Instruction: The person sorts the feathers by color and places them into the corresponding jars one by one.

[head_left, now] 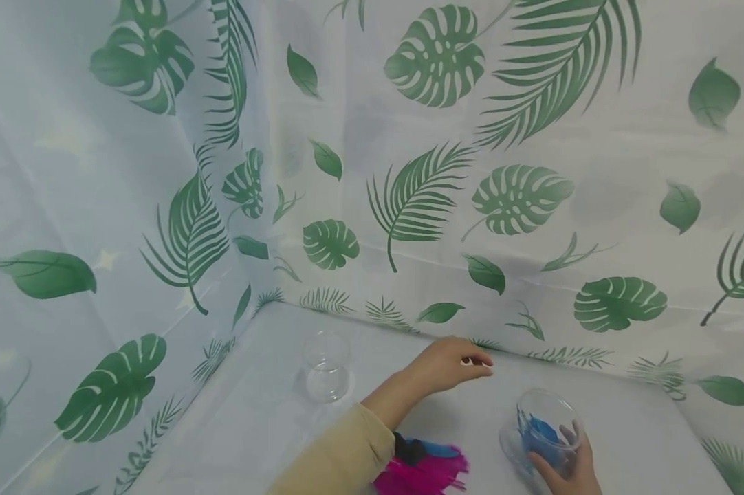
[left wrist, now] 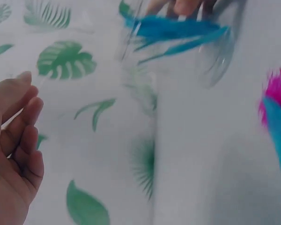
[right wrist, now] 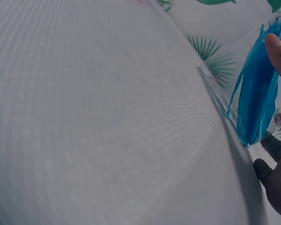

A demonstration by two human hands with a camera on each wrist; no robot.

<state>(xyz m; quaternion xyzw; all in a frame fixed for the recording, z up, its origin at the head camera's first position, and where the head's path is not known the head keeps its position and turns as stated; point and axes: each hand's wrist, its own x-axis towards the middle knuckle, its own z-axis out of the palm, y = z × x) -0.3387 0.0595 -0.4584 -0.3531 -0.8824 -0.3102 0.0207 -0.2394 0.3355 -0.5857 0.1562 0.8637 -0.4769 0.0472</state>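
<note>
My right hand [head_left: 573, 464] holds a clear plastic cup [head_left: 554, 399] with blue feathers [head_left: 540, 432] inside it. In the right wrist view the thumb presses the cup's side over the blue feathers [right wrist: 256, 93], and the other fingers [right wrist: 274, 147] lie around its far side. Over the table, to the left of that cup, my left hand [head_left: 449, 364] hangs with loosely bent fingers and nothing between them. The left wrist view also shows this left hand [left wrist: 14, 145] holding nothing. Below it lies a pile of bright pink feathers [head_left: 423, 474], with blue and black pieces beside them.
A clear, empty-looking container [head_left: 327, 375] stands on the white table [head_left: 248, 385], left of the left forearm. Leaf-printed curtains [head_left: 409, 227] rise behind the table and along its left side.
</note>
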